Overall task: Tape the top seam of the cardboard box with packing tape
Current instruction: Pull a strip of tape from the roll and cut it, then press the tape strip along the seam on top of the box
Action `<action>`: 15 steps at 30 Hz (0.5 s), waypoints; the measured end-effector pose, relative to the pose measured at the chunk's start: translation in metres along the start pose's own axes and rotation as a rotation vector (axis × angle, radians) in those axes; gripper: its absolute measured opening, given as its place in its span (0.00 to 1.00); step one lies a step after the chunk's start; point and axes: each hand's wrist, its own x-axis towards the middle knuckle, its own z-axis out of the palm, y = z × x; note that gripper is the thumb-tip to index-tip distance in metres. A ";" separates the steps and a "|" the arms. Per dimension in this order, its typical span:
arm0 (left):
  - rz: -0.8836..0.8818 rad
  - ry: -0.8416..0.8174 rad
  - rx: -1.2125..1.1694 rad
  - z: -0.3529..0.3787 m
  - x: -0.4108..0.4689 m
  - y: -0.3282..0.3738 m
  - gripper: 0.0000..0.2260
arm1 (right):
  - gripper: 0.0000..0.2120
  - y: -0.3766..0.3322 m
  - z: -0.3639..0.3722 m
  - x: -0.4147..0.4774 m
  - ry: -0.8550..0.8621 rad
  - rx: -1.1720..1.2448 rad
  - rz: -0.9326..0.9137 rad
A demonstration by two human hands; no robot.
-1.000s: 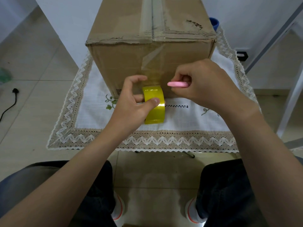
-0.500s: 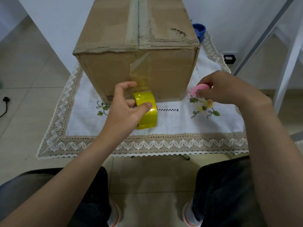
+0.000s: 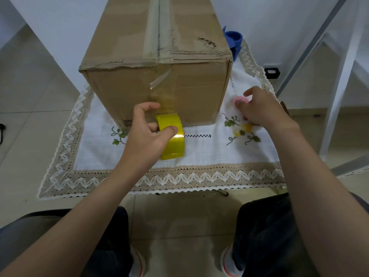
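Observation:
A brown cardboard box (image 3: 123,92) stands on a small table covered by a white lace-edged cloth (image 3: 209,152). Clear tape (image 3: 159,47) runs along the box's top seam and down its near face. My left hand (image 3: 147,136) grips a yellow roll of packing tape (image 3: 172,140) low against that near face. Off the box's right corner, my right hand (image 3: 263,110) rests on the cloth with its fingers around a small pink cutter (image 3: 238,100).
A blue object (image 3: 233,40) sits behind the box's right rear corner. White metal frame legs (image 3: 337,80) rise at the right. A small black item (image 3: 271,72) lies on the floor there. My knees and shoes are below the table's front edge.
My right hand has carried the pink cutter away from the tape on the box's near face to the cloth at the right. My left hand stays on the yellow roll.

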 end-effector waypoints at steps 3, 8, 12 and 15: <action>-0.003 0.000 0.003 0.001 0.001 0.000 0.22 | 0.27 -0.003 -0.005 -0.009 -0.015 -0.060 0.008; -0.020 -0.012 -0.020 0.000 0.001 -0.001 0.22 | 0.14 -0.036 -0.032 -0.045 -0.226 -0.045 -0.159; -0.018 0.012 -0.007 0.001 -0.002 -0.001 0.23 | 0.13 -0.069 -0.026 -0.077 -0.489 0.116 -0.348; -0.006 0.030 0.017 0.001 -0.004 0.000 0.24 | 0.17 -0.089 0.000 -0.090 -0.509 0.232 -0.375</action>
